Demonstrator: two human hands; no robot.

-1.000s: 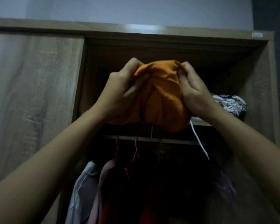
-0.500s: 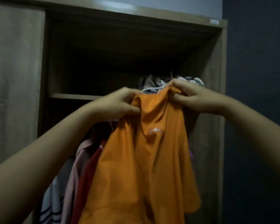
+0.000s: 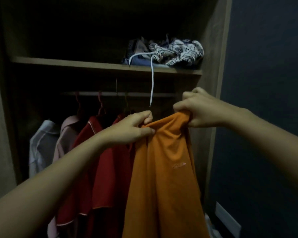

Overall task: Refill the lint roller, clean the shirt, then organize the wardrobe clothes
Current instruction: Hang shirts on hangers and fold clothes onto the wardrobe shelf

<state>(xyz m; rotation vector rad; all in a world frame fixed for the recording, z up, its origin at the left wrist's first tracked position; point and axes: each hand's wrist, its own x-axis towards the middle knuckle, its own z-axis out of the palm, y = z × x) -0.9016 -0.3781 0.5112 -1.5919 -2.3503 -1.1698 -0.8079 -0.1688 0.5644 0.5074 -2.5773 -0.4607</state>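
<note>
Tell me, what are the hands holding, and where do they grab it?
Both the left hand and right hand grip the orange shirt at its top edge.

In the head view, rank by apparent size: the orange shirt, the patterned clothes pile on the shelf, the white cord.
1. orange shirt, though nearest the camera
2. patterned clothes pile
3. white cord

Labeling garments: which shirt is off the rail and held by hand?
The orange shirt, pinched at its top by both hands. The red, pink and white shirts hang on hangers to its left.
</note>
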